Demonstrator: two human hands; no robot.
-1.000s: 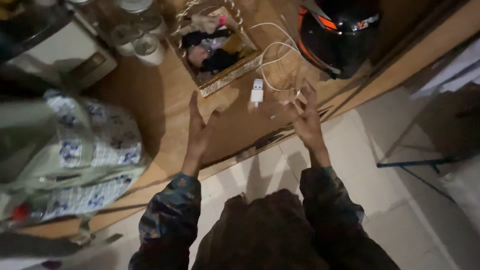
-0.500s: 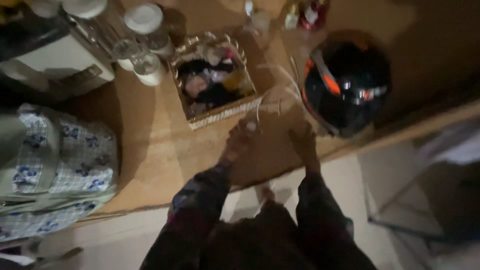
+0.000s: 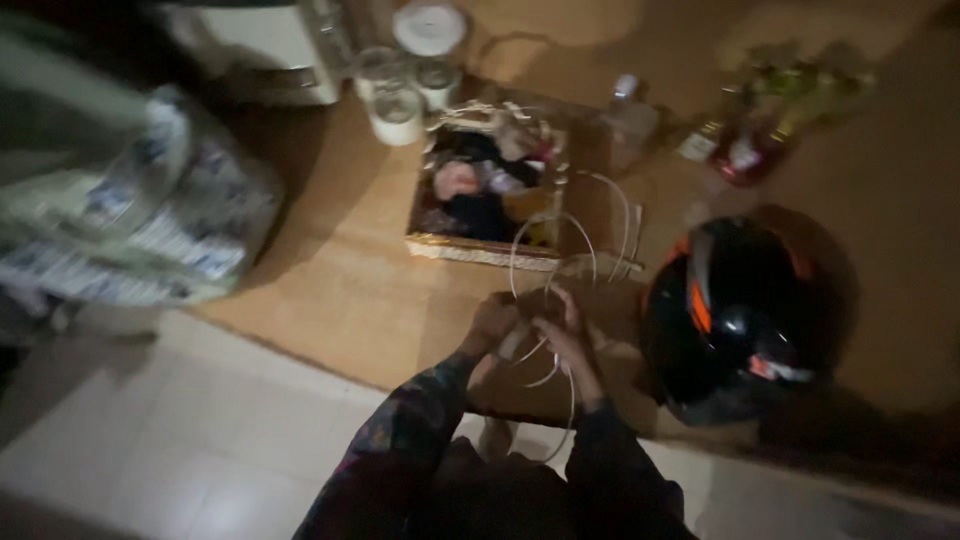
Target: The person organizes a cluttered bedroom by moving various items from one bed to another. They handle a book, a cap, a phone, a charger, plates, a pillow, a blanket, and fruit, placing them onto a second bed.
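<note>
The room is dim, with pale floor tiles point(image 3: 200, 440) below and a brown wooden table point(image 3: 330, 290) which carries everything. On its right side stands a black helmet point(image 3: 735, 315) with orange marks. Behind the hands lies a woven basket point(image 3: 485, 195) full of small cloth items, and further back are glass jars point(image 3: 400, 100). A patterned cloth bundle point(image 3: 150, 215) is at the left edge.

The white cable point(image 3: 550, 250) makes loops over the table between basket and helmet, and its lower part runs down into both hands, past the table edge. The left hand point(image 3: 492, 325) and the right hand point(image 3: 565, 335) are close together, both closed on the cable; the picture is blurred, so the exact grip I cannot tell.
</note>
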